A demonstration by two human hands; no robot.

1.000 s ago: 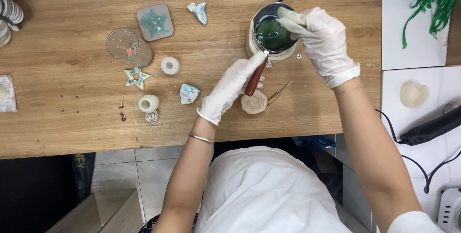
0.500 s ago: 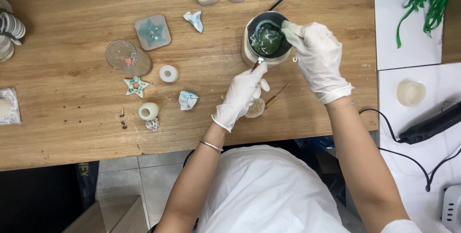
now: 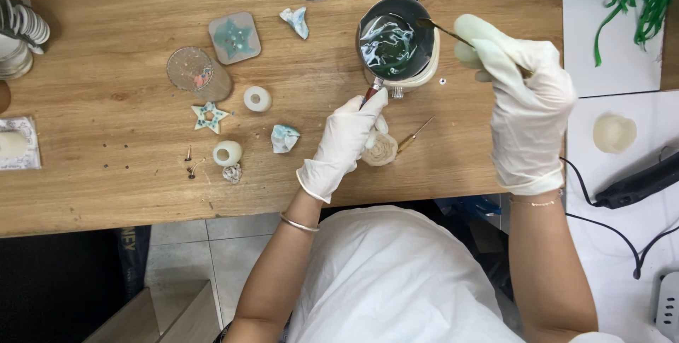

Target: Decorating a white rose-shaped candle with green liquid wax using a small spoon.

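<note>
Gloved hands at melting pot, moulds nearby

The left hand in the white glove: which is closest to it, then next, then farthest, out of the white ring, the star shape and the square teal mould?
From the left hand, in the head view:
1. White ring, to its left on the table.
2. Star shape, farther left.
3. Square teal mould, up and left, toward the table's far edge.

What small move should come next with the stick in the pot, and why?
Probably a slow stir. The right hand holds a thin stick whose tip reaches into the green liquid in the pot, and pale streaks show on its surface, so it looks unevenly mixed. The left hand has a grip on the pot's handle, which should keep it steady.
</note>
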